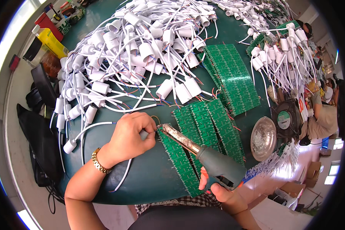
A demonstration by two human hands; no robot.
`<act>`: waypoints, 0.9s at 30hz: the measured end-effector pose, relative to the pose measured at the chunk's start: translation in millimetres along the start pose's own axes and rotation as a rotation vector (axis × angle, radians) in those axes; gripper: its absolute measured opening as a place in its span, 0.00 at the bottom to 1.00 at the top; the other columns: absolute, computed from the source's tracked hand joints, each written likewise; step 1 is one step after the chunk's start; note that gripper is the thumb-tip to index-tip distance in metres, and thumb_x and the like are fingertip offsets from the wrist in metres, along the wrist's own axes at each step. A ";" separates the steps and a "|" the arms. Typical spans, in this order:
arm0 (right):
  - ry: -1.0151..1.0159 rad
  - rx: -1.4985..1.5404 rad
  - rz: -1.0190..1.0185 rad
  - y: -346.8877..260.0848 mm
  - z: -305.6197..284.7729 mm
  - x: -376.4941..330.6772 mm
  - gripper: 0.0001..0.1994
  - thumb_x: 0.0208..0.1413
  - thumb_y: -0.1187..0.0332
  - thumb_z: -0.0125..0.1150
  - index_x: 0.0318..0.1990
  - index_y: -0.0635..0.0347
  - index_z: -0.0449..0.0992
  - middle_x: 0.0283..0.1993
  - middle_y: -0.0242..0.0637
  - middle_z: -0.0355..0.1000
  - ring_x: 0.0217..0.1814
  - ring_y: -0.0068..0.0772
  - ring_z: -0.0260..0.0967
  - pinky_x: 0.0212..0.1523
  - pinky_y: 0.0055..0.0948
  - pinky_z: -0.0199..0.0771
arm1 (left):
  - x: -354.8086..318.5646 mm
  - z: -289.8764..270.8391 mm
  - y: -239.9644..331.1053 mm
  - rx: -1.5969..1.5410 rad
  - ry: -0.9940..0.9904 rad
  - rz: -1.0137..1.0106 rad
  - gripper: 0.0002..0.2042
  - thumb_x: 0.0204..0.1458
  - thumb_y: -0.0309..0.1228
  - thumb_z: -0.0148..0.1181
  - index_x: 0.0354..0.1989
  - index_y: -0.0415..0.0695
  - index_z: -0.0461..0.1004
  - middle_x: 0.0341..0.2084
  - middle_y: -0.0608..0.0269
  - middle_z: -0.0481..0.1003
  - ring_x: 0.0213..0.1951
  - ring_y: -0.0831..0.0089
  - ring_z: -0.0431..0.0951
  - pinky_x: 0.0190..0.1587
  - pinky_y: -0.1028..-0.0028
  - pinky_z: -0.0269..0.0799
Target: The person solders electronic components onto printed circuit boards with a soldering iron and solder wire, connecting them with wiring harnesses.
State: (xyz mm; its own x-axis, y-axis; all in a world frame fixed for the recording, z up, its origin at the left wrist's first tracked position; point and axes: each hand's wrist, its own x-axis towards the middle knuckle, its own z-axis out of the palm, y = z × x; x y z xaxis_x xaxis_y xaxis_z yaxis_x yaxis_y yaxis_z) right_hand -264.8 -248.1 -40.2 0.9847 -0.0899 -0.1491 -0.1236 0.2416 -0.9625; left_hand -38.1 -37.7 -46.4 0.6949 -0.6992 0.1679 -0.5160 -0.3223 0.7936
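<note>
My left hand (131, 137), with a gold watch on the wrist, pinches a white cable's wire ends against the top of a green circuit board strip (178, 159). My right hand (222, 189) grips the grey-green handle of a soldering iron (203, 151). Its crusted metal tip touches the board right beside my left fingers. More green board strips (214, 124) lie next to it on the dark green table (149, 176).
A large heap of white lamp sockets with cables (142, 50) fills the table's far half. Another stack of green boards (234, 76) lies behind. A round metal dish (263, 138) and a small black fan (286, 119) sit at right. A yellow bottle (51, 41) stands at left.
</note>
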 end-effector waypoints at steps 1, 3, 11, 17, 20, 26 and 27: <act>-0.002 0.001 0.002 0.1 -0.3 -0.3 0.30 0.53 0.48 0.66 0.55 0.61 0.71 0.33 0.38 0.71 0.32 0.30 0.71 0.31 0.30 0.71 | 0.5 -1.0 0.1 0.022 -0.014 0.035 0.07 0.38 0.18 0.62 0.21 0.41 0.70 0.26 0.61 0.77 0.33 0.65 0.79 0.40 0.69 0.73; 0.008 -0.018 0.011 0.3 -0.7 -1.9 0.31 0.52 0.47 0.67 0.55 0.61 0.71 0.33 0.38 0.70 0.32 0.30 0.71 0.32 0.30 0.72 | 1.4 -1.8 1.2 0.043 -0.030 0.069 0.07 0.38 0.17 0.62 0.20 0.41 0.70 0.27 0.62 0.78 0.32 0.65 0.79 0.39 0.69 0.73; 0.073 -0.019 0.097 4.4 -2.3 -18.0 0.32 0.50 0.45 0.69 0.53 0.60 0.70 0.34 0.36 0.70 0.33 0.29 0.70 0.33 0.31 0.73 | 2.9 -0.1 -2.6 -0.028 -0.036 0.075 0.08 0.39 0.17 0.62 0.20 0.41 0.69 0.26 0.62 0.78 0.31 0.66 0.79 0.38 0.70 0.73; 0.074 -0.090 0.157 2.7 -3.1 -20.1 0.29 0.49 0.45 0.67 0.48 0.59 0.71 0.34 0.35 0.70 0.34 0.29 0.69 0.34 0.31 0.72 | 2.4 0.3 -1.9 -0.106 -0.012 0.046 0.06 0.39 0.16 0.63 0.20 0.40 0.71 0.26 0.62 0.79 0.31 0.67 0.80 0.38 0.71 0.74; 0.077 -0.224 0.158 4.1 -4.6 -23.6 0.27 0.50 0.46 0.66 0.45 0.60 0.71 0.34 0.36 0.70 0.33 0.28 0.69 0.34 0.30 0.71 | 2.5 1.2 -0.7 -0.121 -0.002 0.036 0.06 0.38 0.17 0.63 0.19 0.39 0.72 0.26 0.61 0.79 0.31 0.67 0.80 0.37 0.71 0.74; -0.013 -0.421 0.002 8.8 -12.0 -18.5 0.16 0.46 0.61 0.65 0.37 0.64 0.75 0.33 0.39 0.73 0.31 0.32 0.72 0.32 0.30 0.73 | 1.1 2.5 0.6 -0.116 0.014 0.017 0.05 0.38 0.17 0.63 0.19 0.39 0.73 0.26 0.60 0.78 0.31 0.67 0.80 0.38 0.71 0.74; -0.046 -0.599 -0.146 12.3 -14.6 -19.0 0.11 0.40 0.77 0.67 0.35 0.65 0.77 0.34 0.40 0.76 0.30 0.37 0.76 0.32 0.31 0.76 | 0.9 2.9 1.3 -0.116 0.014 0.015 0.05 0.38 0.17 0.63 0.19 0.39 0.73 0.26 0.60 0.78 0.31 0.67 0.80 0.38 0.71 0.74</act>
State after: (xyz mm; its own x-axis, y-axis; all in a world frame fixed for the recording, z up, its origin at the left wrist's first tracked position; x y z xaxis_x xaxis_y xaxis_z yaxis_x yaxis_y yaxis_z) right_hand -286.8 -257.5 -52.5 0.9993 -0.0365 -0.0092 -0.0216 -0.3556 -0.9344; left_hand -39.6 -40.6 -46.9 0.6948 -0.6943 0.1878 -0.4656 -0.2350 0.8532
